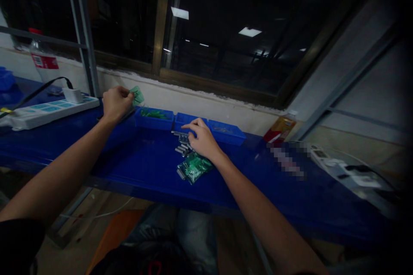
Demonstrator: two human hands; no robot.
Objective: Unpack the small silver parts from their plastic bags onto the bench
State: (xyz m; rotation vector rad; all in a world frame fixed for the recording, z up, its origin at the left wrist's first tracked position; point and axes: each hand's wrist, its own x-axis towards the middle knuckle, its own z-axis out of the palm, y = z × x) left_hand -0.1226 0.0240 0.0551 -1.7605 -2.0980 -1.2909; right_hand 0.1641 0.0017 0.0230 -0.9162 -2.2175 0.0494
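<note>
My left hand (pixel 116 104) is raised above the back left of the blue table, its fingers pinched on a small see-through green plastic bag (pixel 137 95). Whether the bag holds anything is too small to tell. My right hand (pixel 202 138) hovers by the small grey metal cylinders (pixel 182 148), thumb and fingers apart, with nothing visible in it. Just in front of that hand lies a pile of filled green plastic bags (pixel 195 167). Behind stand three blue bins: the left bin (pixel 154 123) has green pieces in it, the middle bin (pixel 183 118) is partly hidden by my right hand.
The right bin (pixel 230 136) holds small pieces. A white power strip (pixel 48 114) with a plugged-in adapter (pixel 72 95) lies at left, a bottle (pixel 45 61) behind it. At right are a red and yellow package (pixel 280 129) and another power strip (pixel 335 167). A window runs behind.
</note>
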